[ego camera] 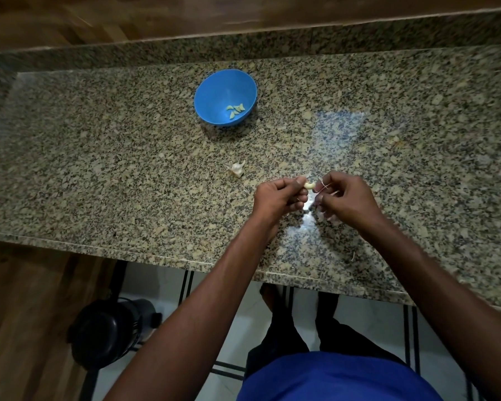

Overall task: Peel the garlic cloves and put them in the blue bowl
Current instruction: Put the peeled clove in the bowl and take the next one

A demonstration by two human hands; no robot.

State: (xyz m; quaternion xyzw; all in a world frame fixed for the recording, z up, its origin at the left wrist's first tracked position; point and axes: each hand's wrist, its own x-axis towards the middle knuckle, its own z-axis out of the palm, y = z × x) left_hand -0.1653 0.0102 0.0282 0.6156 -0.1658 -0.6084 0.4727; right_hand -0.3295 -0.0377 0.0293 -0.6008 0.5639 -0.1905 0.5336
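Speckled granite counter (128, 169) — left hand (278, 196) pinching a garlic clove (396, 185), right hand (344, 198) gripping papery skin (326, 189).

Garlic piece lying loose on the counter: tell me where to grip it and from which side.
Pinch the garlic piece across its rounded body, from above: it lies flat on the counter, pointed tip up-right, with clear space around it.
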